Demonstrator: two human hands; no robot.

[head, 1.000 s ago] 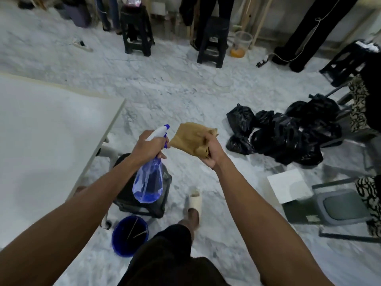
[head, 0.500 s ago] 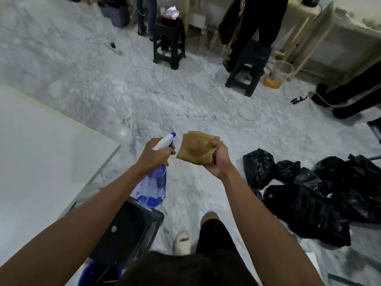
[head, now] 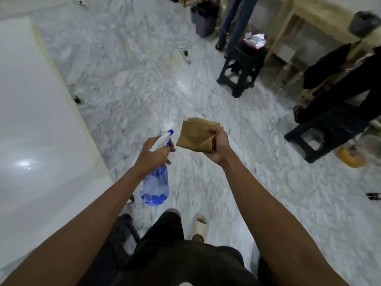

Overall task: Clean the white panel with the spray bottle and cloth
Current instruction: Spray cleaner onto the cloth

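Your left hand (head: pixel 153 154) has its fingers curled round the neck of the spray bottle (head: pixel 155 186), one on the trigger, nozzle aimed at the cloth (head: pixel 195 135). Your right hand (head: pixel 217 147) pinches that folded brown cloth at its edge, just beside the nozzle, both held mid-frame over the marble floor (head: pixel 127 83). The white panel (head: pixel 35 124) lies along the left of the frame, well apart from both hands. Judging from this, you are only wetting the cloth; wiping the panel is all left to do.
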